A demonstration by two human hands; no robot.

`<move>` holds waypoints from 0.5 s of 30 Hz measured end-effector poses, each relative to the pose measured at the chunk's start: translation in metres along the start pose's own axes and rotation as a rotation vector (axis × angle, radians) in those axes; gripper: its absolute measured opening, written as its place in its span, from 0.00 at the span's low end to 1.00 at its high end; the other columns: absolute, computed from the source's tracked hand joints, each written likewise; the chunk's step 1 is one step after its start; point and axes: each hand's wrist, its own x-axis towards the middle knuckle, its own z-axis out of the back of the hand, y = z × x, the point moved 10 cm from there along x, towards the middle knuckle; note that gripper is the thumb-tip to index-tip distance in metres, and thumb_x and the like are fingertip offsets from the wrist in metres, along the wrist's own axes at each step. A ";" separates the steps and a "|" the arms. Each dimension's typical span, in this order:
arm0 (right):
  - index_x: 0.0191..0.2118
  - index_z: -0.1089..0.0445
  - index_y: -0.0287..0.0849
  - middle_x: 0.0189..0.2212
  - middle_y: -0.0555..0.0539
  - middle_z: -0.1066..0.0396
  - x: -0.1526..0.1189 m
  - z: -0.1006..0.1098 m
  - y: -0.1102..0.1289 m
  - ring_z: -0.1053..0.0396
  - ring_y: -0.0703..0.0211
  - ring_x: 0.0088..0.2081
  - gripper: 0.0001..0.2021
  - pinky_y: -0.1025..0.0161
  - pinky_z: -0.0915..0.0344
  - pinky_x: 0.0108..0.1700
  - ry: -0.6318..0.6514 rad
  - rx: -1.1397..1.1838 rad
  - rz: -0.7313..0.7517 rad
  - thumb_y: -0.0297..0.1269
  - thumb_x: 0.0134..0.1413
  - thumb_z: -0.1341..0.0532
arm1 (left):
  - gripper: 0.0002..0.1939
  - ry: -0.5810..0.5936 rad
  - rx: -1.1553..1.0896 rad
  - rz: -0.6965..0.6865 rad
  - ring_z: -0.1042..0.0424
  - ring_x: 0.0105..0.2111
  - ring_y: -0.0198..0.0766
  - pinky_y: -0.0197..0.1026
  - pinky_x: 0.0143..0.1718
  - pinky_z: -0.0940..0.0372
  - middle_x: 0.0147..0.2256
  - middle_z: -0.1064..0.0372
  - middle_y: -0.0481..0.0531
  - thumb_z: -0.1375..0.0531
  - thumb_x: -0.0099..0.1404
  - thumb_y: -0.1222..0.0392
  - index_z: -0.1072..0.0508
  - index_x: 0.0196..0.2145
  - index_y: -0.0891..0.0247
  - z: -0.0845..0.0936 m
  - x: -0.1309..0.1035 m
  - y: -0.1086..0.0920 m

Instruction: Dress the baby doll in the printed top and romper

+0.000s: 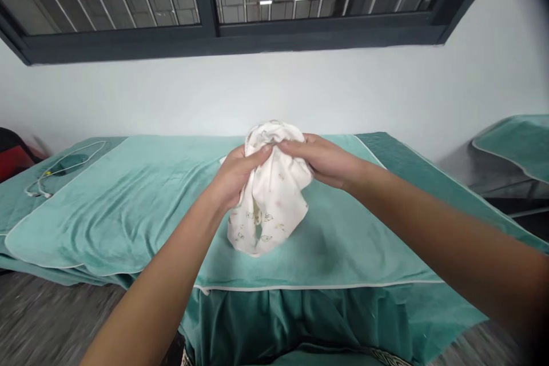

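A small white cloth (270, 200) with a faint printed pattern hangs bunched in the air above a bed covered in teal fabric (141, 206). My left hand (234, 174) grips its upper left part, thumb and fingers pinched on the fabric. My right hand (319, 160) holds the top of the same cloth from the right, fingertips meeting the left hand's. The cloth's lower end dangles just above the bed cover.
A white cable (55, 168) lies on the bed's far left end, near a red and black object (12, 157). A second teal-covered bed (514, 143) stands at the right. A white wall and dark-framed window (206, 6) are behind.
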 end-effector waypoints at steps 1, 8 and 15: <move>0.38 0.26 0.40 0.36 0.45 0.23 0.001 0.007 0.001 0.26 0.56 0.37 0.18 0.62 0.28 0.39 -0.064 0.060 0.016 0.50 0.51 0.30 | 0.26 0.043 0.022 0.047 0.21 0.38 0.49 0.46 0.39 0.27 0.37 0.21 0.57 0.30 0.55 0.46 0.23 0.45 0.66 -0.003 -0.003 0.007; 0.43 0.28 0.40 0.36 0.45 0.25 -0.006 0.021 -0.014 0.27 0.58 0.36 0.22 0.64 0.30 0.37 -0.143 0.156 -0.010 0.55 0.56 0.34 | 0.24 0.176 0.029 0.135 0.22 0.44 0.52 0.49 0.48 0.29 0.45 0.22 0.61 0.27 0.54 0.55 0.24 0.47 0.66 -0.010 -0.009 0.025; 0.47 0.26 0.37 0.36 0.43 0.22 -0.021 -0.009 -0.046 0.25 0.55 0.34 0.23 0.63 0.29 0.35 0.207 -0.052 -0.181 0.50 0.52 0.30 | 0.21 -0.053 -0.225 0.006 0.21 0.40 0.48 0.48 0.46 0.28 0.38 0.21 0.56 0.28 0.54 0.57 0.26 0.44 0.66 -0.003 0.005 0.020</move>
